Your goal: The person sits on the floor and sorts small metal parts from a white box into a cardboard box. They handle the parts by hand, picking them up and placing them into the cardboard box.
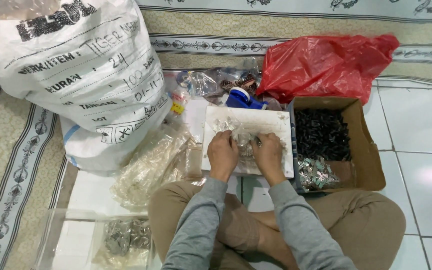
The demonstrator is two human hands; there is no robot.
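My left hand [222, 152] and my right hand [268, 154] rest side by side on a white board [276, 125] laid on the floor in front of my crossed legs. Both pinch a small clear plastic packet [243, 139] held between them. More crumpled clear plastic [226, 123] lies on the board just beyond my left fingers. What is inside the packet is too small to make out.
A cardboard box [363, 150] right of the board holds small dark pieces and shiny packets [315, 172]. A red plastic bag [326, 65] lies behind it. A large white sack [76, 70] stands at left, clear bags [151, 165] beside it, a clear tub [76, 240] at lower left.
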